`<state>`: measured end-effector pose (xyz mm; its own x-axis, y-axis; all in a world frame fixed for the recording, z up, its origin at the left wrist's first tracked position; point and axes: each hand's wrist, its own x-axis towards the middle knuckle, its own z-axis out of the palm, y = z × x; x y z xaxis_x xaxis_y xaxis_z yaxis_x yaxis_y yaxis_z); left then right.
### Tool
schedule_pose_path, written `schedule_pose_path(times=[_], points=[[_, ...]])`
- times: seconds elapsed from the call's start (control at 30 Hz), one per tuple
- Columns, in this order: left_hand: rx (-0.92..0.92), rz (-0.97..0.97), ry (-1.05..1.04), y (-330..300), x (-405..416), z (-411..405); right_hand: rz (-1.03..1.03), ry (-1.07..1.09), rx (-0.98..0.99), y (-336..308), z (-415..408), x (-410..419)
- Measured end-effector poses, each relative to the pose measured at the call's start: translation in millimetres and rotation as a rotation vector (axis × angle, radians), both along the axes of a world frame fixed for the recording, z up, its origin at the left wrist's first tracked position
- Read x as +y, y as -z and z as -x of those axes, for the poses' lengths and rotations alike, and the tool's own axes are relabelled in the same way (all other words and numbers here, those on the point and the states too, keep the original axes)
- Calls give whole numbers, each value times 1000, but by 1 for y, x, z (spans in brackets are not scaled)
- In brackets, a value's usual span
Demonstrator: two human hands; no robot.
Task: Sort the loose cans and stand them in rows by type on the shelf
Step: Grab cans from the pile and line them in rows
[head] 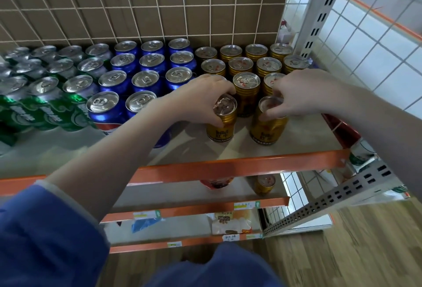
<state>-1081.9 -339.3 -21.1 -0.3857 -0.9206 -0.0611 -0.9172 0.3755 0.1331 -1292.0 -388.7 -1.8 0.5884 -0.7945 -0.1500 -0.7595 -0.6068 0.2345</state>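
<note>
Cans stand in rows on the top shelf (239,168): green cans (48,104) at the left, blue cans (146,62) in the middle, gold cans (255,60) at the right. My left hand (201,99) grips the top rim of an upright gold can (221,131) at the front of the gold rows. My right hand (303,92) pinches the top of a second gold can (267,129), which stands slightly tilted just to the right. A gold can (246,94) stands behind and between them.
A wire grid panel (141,5) backs the shelf, and a white slotted upright (319,10) stands at the right. On the lower shelf sit one gold can (265,184) and a red packet (217,182). Snack packets (230,221) lie further down. Wooden floor lies below.
</note>
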Motion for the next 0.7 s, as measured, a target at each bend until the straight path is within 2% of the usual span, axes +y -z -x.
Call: schedule_pose_path(times=[0.13, 0.33, 0.7], points=[[-48, -22, 4, -4, -3, 0, -236, -102, -42, -7, 6, 1], [-107, 17, -19, -2, 1, -1, -192, -135, -70, -3, 3, -3], [-79, 43, -82, 4, 10, -6, -136, -146, -157, 12, -20, -15]])
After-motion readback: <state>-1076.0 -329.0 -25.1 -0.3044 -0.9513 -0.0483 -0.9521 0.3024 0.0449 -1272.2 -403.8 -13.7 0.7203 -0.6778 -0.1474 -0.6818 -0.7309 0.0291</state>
